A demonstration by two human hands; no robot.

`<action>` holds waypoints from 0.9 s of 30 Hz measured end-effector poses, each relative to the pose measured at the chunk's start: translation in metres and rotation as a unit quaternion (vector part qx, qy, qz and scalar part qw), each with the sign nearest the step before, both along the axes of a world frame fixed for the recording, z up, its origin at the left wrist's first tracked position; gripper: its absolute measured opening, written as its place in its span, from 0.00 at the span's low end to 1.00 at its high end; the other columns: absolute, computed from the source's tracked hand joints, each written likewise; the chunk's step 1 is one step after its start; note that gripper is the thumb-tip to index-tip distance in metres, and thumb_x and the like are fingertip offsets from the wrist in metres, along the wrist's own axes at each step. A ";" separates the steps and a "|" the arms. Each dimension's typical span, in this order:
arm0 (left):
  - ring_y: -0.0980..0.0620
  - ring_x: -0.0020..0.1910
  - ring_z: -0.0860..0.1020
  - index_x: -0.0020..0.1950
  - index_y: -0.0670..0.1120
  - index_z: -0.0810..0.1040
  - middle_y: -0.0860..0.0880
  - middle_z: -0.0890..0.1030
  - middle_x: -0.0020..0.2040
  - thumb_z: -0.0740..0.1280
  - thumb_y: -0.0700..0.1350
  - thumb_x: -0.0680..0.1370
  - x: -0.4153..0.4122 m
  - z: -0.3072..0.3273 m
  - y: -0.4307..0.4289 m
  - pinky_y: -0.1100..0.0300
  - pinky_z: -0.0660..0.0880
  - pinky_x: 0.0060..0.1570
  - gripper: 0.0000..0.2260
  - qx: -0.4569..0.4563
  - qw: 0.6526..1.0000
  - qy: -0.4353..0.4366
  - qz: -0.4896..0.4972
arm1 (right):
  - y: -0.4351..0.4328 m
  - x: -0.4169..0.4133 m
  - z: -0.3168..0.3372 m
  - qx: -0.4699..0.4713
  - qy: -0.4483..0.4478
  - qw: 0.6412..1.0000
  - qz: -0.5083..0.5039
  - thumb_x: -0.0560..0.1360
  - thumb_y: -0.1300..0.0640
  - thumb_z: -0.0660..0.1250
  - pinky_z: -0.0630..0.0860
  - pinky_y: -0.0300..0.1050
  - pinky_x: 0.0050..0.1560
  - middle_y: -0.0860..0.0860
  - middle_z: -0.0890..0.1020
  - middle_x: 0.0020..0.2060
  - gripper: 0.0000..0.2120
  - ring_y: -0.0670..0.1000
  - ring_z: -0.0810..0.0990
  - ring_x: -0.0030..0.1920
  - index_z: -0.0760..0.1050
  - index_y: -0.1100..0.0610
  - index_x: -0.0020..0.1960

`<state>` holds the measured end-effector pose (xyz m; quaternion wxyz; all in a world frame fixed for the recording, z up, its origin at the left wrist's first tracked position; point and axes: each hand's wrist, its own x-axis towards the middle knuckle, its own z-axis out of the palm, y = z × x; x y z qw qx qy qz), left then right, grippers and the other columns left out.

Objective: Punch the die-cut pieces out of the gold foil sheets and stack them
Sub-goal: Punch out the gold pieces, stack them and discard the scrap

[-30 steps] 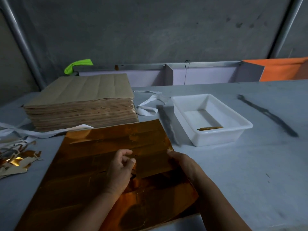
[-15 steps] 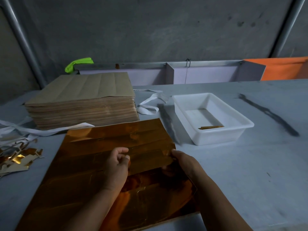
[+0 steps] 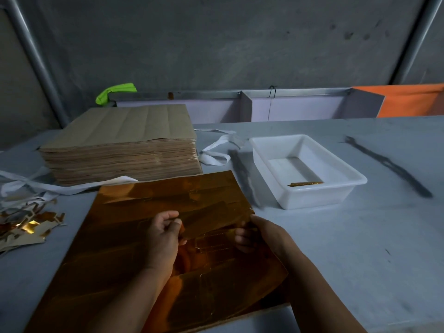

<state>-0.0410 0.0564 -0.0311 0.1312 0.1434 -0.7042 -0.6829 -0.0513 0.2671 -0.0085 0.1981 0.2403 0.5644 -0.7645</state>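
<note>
Both grips pinch one strip (image 3: pixel 209 222): the left grip (image 3: pixel 165 233) holds its left end, the right grip (image 3: pixel 260 233) its right end. Over the last second the strip has risen further out of the foil sheet (image 3: pixel 120 248), which lies at the desk's (image 3: pixel 360 248) near edge, left of centre. It looks almost free, ready for the tray (image 3: pixel 312 198) just beyond the sheet's far right corner.

Head cam – 1 view, wide-angle.
Worn at head ht, faces fwd & down over table (image 3: pixel 360 248); left hand (image 3: pixel 163 239), right hand (image 3: pixel 262 234) close, btm centre.
</note>
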 end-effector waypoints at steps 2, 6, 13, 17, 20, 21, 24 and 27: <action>0.49 0.49 0.78 0.56 0.50 0.75 0.44 0.78 0.55 0.61 0.38 0.82 -0.001 0.000 0.000 0.60 0.74 0.37 0.08 0.009 1.000 -0.001 0.004 | 0.000 0.000 0.002 -0.022 -0.005 1.000 0.001 0.84 0.50 0.57 0.76 0.49 0.39 0.58 0.81 0.33 0.16 0.56 0.79 0.34 0.75 0.62 0.51; 0.46 0.52 0.78 0.56 0.50 0.75 0.44 0.77 0.57 0.62 0.39 0.81 -0.004 0.006 -0.001 0.59 0.75 0.39 0.07 0.040 0.999 -0.018 0.006 | 0.005 0.006 0.009 0.023 0.013 0.999 0.039 0.84 0.51 0.59 0.78 0.50 0.38 0.59 0.82 0.34 0.16 0.56 0.80 0.33 0.75 0.65 0.56; 0.52 0.49 0.79 0.53 0.54 0.75 0.49 0.78 0.54 0.63 0.41 0.81 0.002 0.021 0.013 0.61 0.75 0.37 0.08 0.015 0.999 0.015 -0.034 | 0.007 0.023 0.026 0.189 0.145 0.962 0.134 0.74 0.33 0.64 0.81 0.51 0.43 0.54 0.85 0.49 0.24 0.52 0.87 0.43 0.74 0.47 0.62; 0.50 0.51 0.80 0.54 0.56 0.75 0.49 0.79 0.56 0.64 0.44 0.81 0.007 0.026 0.030 0.52 0.79 0.46 0.07 -0.030 0.997 0.022 -0.069 | 0.003 0.027 0.028 0.227 0.105 0.960 0.122 0.76 0.40 0.68 0.80 0.55 0.55 0.54 0.86 0.48 0.21 0.55 0.86 0.45 0.78 0.55 0.60; 0.47 0.50 0.81 0.58 0.54 0.73 0.48 0.79 0.55 0.64 0.49 0.81 0.012 0.027 0.033 0.50 0.80 0.48 0.06 0.004 0.996 0.015 -0.082 | 0.004 0.025 0.031 0.212 0.088 0.970 0.081 0.77 0.44 0.68 0.83 0.48 0.43 0.54 0.86 0.40 0.17 0.55 0.86 0.39 0.77 0.57 0.56; 0.46 0.49 0.81 0.58 0.52 0.73 0.47 0.78 0.54 0.63 0.50 0.82 0.013 0.028 0.033 0.52 0.80 0.45 0.06 0.029 0.996 0.009 -0.079 | 0.004 0.025 0.034 0.173 0.081 0.979 0.064 0.77 0.46 0.68 0.82 0.44 0.35 0.54 0.86 0.35 0.15 0.54 0.86 0.34 0.76 0.58 0.53; 0.48 0.42 0.80 0.53 0.48 0.75 0.44 0.79 0.49 0.58 0.47 0.84 0.017 0.030 0.031 0.57 0.76 0.38 0.07 0.083 0.993 -0.019 -0.078 | 0.003 0.024 0.043 0.027 0.072 0.997 0.027 0.79 0.52 0.67 0.80 0.45 0.30 0.61 0.86 0.38 0.14 0.57 0.85 0.32 0.74 0.62 0.57; 0.52 0.38 0.80 0.50 0.45 0.77 0.44 0.81 0.44 0.58 0.42 0.84 0.022 0.031 0.032 0.60 0.75 0.37 0.09 0.057 0.985 -0.054 -0.152 | -0.001 0.021 0.047 -0.044 0.097 0.994 -0.001 0.79 0.54 0.67 0.82 0.49 0.33 0.62 0.85 0.42 0.15 0.57 0.86 0.37 0.73 0.63 0.61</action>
